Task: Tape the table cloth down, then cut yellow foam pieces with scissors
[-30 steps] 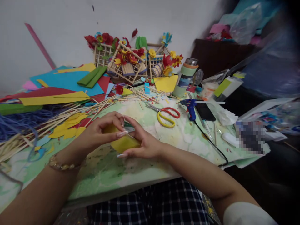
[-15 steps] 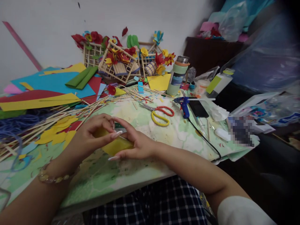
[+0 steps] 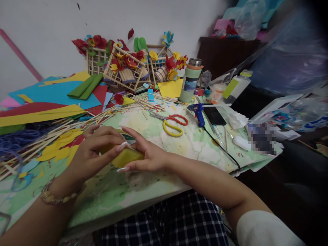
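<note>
Between my hands is a yellow, glossy ring-shaped thing that looks like a roll of tape (image 3: 128,156), tilted up above the near part of the table. My right hand (image 3: 145,153) grips its right side, thumb low on the outer face and fingers at the upper rim. My left hand (image 3: 99,147) bends over its left side, with the fingertips pressed together at the rim. The left fingers cover much of the ring, so what they pinch is hidden. Scissors (image 3: 169,123) with one red and one yellow handle lie just beyond my right hand.
A blue glue gun (image 3: 198,114) and a black phone (image 3: 214,114) lie at the right, near a green bottle (image 3: 190,82). Stick frames with paper flowers (image 3: 128,68) stand against the wall. Coloured sheets (image 3: 58,94), thin sticks (image 3: 51,136) and yellow cutouts (image 3: 60,143) cover the left side.
My left fingers have shifted along the rim, and the hand now lies flatter over the ring. My right hand keeps its grip. The whole view has shifted slightly.
</note>
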A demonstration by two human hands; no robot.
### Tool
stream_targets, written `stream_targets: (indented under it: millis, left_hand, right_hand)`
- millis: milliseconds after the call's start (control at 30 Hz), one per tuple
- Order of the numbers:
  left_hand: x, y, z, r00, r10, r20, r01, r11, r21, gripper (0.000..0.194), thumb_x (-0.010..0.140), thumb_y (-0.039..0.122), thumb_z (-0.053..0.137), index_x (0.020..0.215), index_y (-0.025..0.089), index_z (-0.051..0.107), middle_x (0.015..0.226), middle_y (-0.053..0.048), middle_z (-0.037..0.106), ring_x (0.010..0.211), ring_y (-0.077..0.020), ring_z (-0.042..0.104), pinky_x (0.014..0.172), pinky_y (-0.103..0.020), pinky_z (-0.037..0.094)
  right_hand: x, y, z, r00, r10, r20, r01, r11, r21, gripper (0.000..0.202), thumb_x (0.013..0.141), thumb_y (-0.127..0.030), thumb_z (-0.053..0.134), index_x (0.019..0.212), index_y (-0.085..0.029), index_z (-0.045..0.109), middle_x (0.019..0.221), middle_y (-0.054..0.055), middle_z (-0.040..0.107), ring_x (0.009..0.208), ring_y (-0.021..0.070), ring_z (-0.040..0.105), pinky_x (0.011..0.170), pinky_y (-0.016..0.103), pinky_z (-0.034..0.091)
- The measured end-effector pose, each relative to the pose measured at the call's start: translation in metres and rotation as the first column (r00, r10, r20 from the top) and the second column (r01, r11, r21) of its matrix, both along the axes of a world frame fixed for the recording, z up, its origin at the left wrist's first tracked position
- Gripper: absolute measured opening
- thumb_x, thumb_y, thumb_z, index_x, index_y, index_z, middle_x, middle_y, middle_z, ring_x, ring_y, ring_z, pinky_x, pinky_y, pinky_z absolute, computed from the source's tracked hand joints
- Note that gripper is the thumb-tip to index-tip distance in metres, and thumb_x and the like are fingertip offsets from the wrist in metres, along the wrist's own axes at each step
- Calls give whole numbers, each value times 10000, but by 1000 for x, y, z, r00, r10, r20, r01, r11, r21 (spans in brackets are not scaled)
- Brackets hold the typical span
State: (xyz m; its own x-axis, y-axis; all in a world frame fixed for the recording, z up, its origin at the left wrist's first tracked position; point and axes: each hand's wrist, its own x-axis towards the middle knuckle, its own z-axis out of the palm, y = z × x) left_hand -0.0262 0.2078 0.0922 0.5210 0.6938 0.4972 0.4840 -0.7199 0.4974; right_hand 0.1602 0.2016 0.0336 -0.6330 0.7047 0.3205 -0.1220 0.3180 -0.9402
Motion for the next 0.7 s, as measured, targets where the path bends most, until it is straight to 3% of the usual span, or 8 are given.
stream_targets:
  millis: [133,300,567,700]
  left_hand:
    - [5,-3,2,999,34,-31,-34,999,1,110,825,270,575,728,237,614,800,20,641,829,-180,569,976,-411,267]
    - [12,-8,3,994,110,-23,-111,994,-16,204,835,355,571,692,209,573,778,3,626,834,-182,555,1015,-445,226]
    - [18,-7,-8,978,177,111,-179,984,7,401,859,487,530,581,198,519,666,14,579,730,-162,525,974,-423,260]
    - [13,-5,-10,974,104,203,-103,995,-15,508,969,435,264,661,207,598,773,-10,623,832,-170,556,1004,-418,218]
  right_hand:
    - [1,-2,-1,998,7,-58,-6,1000,13,1039,734,-384,745,1491,-287,40,1478,114,339,1263,230,464,1021,366,416]
    - [1,-2,-4,998,4,-61,-4,1000,2,1037,740,-380,744,1492,-280,37,1407,124,430,1283,243,444,1019,393,410]
    - [-3,-6,2,996,34,-88,-46,991,-129,1027,730,-333,764,1479,-308,61,1133,82,605,952,178,624,801,320,525]
    - [-3,-5,3,990,36,-137,-65,976,-209,1041,723,-306,770,1473,-313,48,1032,47,623,807,141,631,717,284,531]
